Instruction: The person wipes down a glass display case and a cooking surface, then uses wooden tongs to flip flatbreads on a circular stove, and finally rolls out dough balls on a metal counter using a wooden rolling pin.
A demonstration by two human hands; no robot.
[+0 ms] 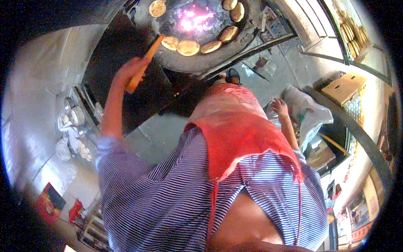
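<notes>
My left hand (133, 71) grips a flat orange-brown stick, likely wooden (148, 58). The far tip of the stick reaches the rim of a round hearth (182, 63), close beside a browned round flatbread (170, 43); whether they touch I cannot tell. Several more flatbreads (188, 48) lie in a ring inside that rim, around glowing embers (195, 20). Low at my right side hangs my right hand (279, 106), its fingers apart and nothing visible in it. It is nearest to a whitish plastic sack (302, 104).
A dark surface (107, 60) lies left of the hearth. A black metal edge (248, 52) runs along its near right side. Cardboard box (344, 86) and egg trays (352, 108) stand at right, below a glass case of breads (354, 37). Metal pots (75, 115) sit far left.
</notes>
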